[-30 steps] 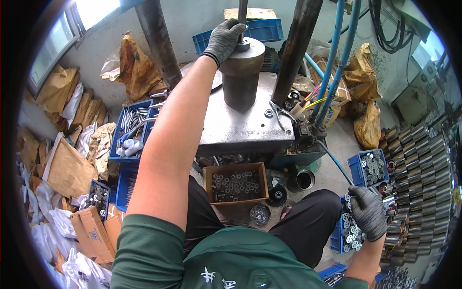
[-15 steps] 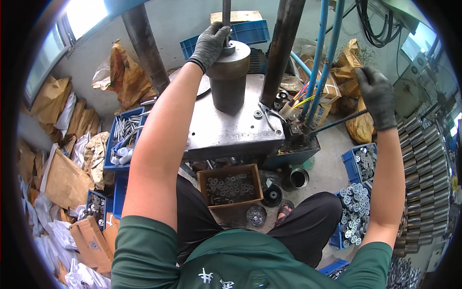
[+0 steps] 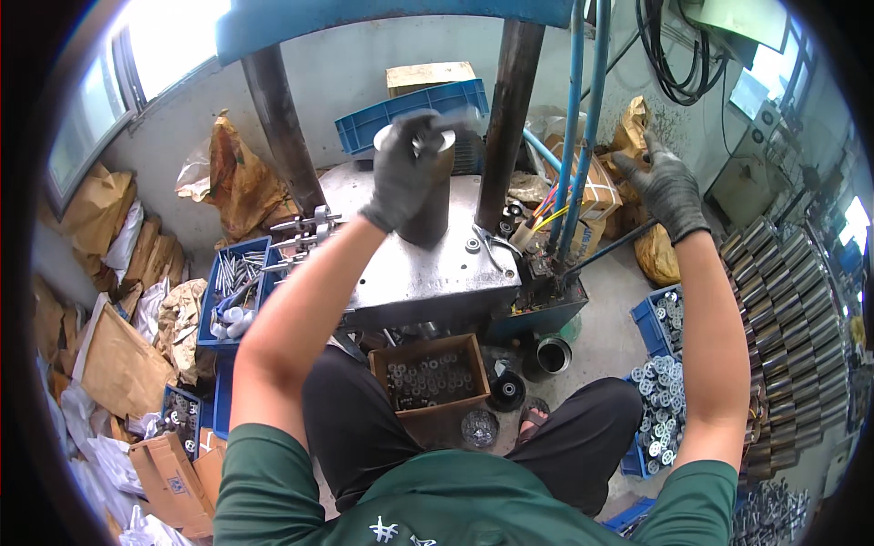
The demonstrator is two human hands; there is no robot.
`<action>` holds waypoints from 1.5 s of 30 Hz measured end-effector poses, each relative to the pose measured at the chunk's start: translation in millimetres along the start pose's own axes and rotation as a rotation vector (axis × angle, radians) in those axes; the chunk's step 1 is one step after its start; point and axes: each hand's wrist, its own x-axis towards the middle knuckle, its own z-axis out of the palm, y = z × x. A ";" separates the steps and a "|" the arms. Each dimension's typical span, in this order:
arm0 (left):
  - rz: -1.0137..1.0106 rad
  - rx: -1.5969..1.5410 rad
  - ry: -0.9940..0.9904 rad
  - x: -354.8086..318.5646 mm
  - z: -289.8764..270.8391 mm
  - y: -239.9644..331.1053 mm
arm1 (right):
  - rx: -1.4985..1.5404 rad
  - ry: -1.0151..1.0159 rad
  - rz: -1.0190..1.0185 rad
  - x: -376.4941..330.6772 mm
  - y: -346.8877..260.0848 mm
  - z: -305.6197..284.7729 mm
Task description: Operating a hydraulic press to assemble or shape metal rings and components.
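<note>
My left hand (image 3: 401,177), in a dark grey glove, is in front of an upright steel cylinder (image 3: 432,205) on the press's metal table (image 3: 387,264). Its fingers are curled and smeared by motion. A blurred grey piece (image 3: 458,118) sticks out to the right of them, too unclear to name. My right hand (image 3: 672,189), gloved as well, is raised at the right with its fingers apart and nothing in them. Below it slants a dark lever rod (image 3: 612,247). Several metal shafts with discs (image 3: 308,235) lie at the table's left edge.
Below the table stands a cardboard box (image 3: 437,408) of small rings. Blue bins hold pins (image 3: 241,264) at left and grey wheels (image 3: 657,400) at right. Stacked metal tubes (image 3: 792,337) line the far right. Press columns (image 3: 282,127) and blue pipes (image 3: 569,118) rise behind.
My left hand has come down and nearer from the cylinder's top, where it gripped an upright rod. My right hand has shifted left and lower, its fingers spreading. The view has tilted slightly upward.
</note>
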 end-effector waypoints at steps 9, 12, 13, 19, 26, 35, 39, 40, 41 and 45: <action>-0.790 -0.677 -0.089 -206.3 -4.7 80.8 | 0.043 0.186 -0.310 -80.1 6.3 -18.5; -1.134 -0.723 0.099 -239.7 -4.6 74.7 | 0.040 0.134 -0.463 -125.4 2.4 -23.3; -1.297 -0.689 0.069 -239.1 -6.9 72.0 | 0.055 0.141 -0.522 -143.8 -0.6 -26.5; -1.777 -0.688 0.079 -251.4 -15.2 32.8 | 0.302 0.015 -0.769 -199.5 -68.8 -37.2; -1.676 -0.649 -0.007 -259.1 -1.5 18.2 | 0.488 -0.115 -0.651 -204.6 -84.8 75.3; -1.484 -0.467 -0.360 -282.3 -36.1 79.7 | 0.750 -0.477 -0.846 -208.2 -94.2 116.4; -0.467 0.476 -0.930 -282.7 -70.5 107.1 | 0.773 -0.626 -0.649 -205.6 -91.3 125.8; -0.468 0.399 -0.838 -278.6 -78.8 109.2 | 0.789 -0.625 -0.648 -204.1 -91.2 127.7; -0.468 0.322 -0.745 -274.5 -86.0 111.5 | 0.789 -0.590 -0.676 -202.1 -90.6 130.1; -0.762 0.124 -0.357 -269.9 -109.0 114.0 | 0.811 -0.567 -0.705 -198.0 -88.3 138.7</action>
